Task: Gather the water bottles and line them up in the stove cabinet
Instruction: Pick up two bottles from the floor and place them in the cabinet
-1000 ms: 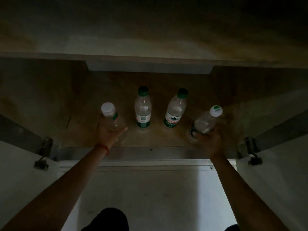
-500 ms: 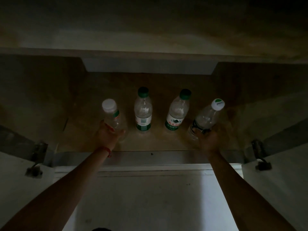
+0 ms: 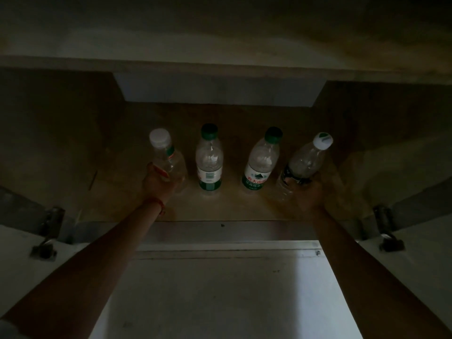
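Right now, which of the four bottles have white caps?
The two end bottles: the left bottle in the left hand and the right bottle in the right hand. The middle two have green caps.

Both my bare arms reach straight forward, spread apart. My left hand (image 3: 159, 183) is curled around the base of a bottle (image 3: 168, 160), a red band (image 3: 160, 204) at the wrist. My right hand (image 3: 307, 193) grips the lower body of a tilted bottle (image 3: 305, 162).
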